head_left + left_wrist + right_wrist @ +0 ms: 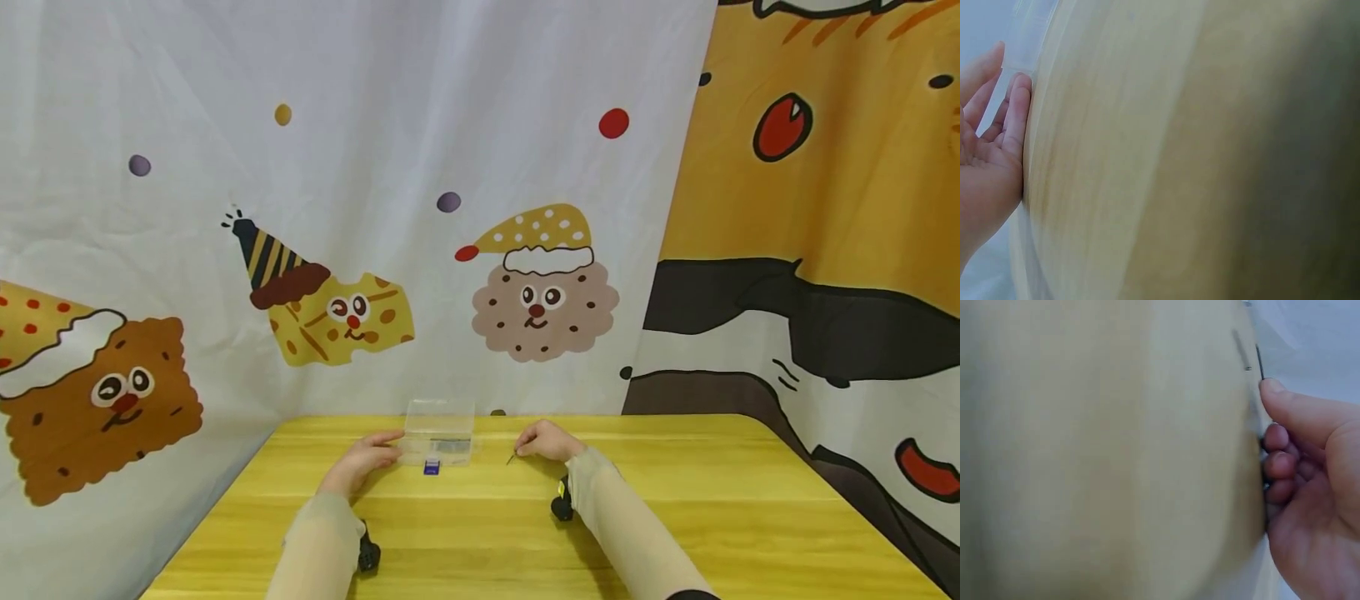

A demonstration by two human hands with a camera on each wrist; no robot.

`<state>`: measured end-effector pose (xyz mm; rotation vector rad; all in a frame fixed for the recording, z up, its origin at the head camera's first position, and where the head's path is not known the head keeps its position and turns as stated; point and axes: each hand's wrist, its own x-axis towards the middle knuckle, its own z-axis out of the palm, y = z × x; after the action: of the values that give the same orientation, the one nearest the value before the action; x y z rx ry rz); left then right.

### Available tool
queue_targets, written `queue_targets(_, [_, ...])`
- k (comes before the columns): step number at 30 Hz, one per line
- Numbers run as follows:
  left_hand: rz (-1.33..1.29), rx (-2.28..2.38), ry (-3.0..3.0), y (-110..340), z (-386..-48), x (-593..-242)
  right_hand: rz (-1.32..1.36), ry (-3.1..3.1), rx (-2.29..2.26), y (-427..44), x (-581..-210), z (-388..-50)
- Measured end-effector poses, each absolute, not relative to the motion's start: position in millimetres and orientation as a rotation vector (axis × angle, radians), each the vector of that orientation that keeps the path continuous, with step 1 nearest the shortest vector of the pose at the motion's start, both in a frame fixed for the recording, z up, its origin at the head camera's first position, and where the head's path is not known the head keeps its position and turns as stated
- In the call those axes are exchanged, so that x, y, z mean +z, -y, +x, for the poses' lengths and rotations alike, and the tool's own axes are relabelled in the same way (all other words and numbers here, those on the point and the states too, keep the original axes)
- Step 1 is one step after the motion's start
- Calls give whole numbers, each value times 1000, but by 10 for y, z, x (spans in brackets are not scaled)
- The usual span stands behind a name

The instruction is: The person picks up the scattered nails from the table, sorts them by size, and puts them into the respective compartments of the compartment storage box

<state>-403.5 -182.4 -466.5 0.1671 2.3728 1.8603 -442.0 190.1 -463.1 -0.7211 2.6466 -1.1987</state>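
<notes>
A clear plastic box [414, 457] stands at the far part of the table with its lid [441, 417] raised and a blue latch [432, 467] at its front. Inside it lies something thin and dark, too small to make out. My left hand [363, 463] is at the box's left side, fingers extended along it; in the left wrist view the fingertips [1020, 84] reach the clear plastic. To the right of the box, my right hand [549, 440] pinches a thin dark stick-like piece [1260, 362] between thumb and fingers, just above the tabletop.
The yellow wood-grain table [465, 533] ends at a white cartoon-printed curtain [360, 125] right behind the box. A small dark strip [1241, 350] shows against the tabletop in the right wrist view; I cannot tell whether it is an object or a shadow.
</notes>
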Motion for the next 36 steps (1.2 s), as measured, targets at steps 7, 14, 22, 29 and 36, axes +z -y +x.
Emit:
queue_targets(7, [183,1878,-2365,1801,-4028,-4694,-701,-2616,-1191,-1936,-4571,-4419])
queue_targets(14, [163,1888,-2350,1793,-4039,-4696,-690,-2621,-1237,-1922,-4400,-4467])
queue_targets(22, [179,1886,-2336,1823,-4066,-4674,-669,-2682,-1234,-1834,-4239,-4607])
queue_targets(29, [161,1878,-2359,1844,-4061,-4692,-644,-2671,-1217,-1727,-4145,-4661])
queue_targets(36, [170,1881,-2363,1842,-4018,-4668,-658,-2670,-1226,-1652,-4082,-4649])
